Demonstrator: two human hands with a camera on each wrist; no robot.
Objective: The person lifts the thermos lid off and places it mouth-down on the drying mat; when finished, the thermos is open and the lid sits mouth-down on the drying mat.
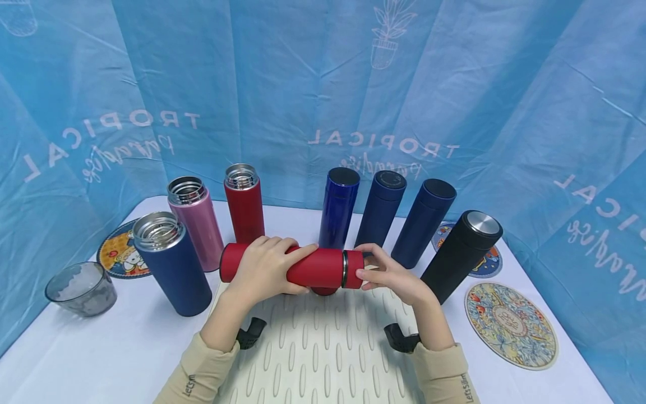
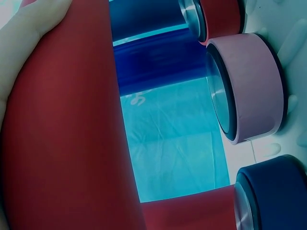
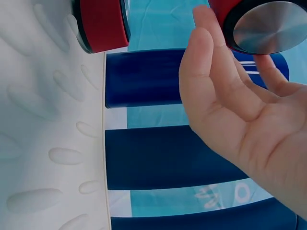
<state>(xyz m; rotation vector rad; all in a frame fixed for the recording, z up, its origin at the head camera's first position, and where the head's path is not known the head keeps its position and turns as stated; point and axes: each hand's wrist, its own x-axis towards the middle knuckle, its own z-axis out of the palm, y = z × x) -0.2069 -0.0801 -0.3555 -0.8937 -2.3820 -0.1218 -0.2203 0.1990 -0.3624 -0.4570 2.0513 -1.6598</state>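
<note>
A matte red thermos [image 1: 318, 268] lies sideways in the air over the white mat. My left hand [image 1: 264, 266] grips it around the body from above. At its right end sits a red lid [image 1: 355, 269], set off from the body by a dark shiny ring. The thumb and fingers of my right hand [image 1: 391, 275] pinch that lid; its brushed steel top [image 3: 271, 26] faces the right wrist camera. Beneath the thermos, a pink lid [image 2: 256, 88], a dark blue lid [image 2: 276, 196] and another red lid [image 3: 101, 24] stand on the mat.
Lidless blue [image 1: 174, 266], pink [image 1: 198, 224] and red [image 1: 244, 207] thermoses stand on the left. Several lidded ones, glossy blue [image 1: 339, 207] to black [image 1: 459, 255], stand on the right. A glass bowl [image 1: 96, 297], a round patterned coaster [image 1: 512, 325] and a ribbed white mat [image 1: 318, 348] share the table.
</note>
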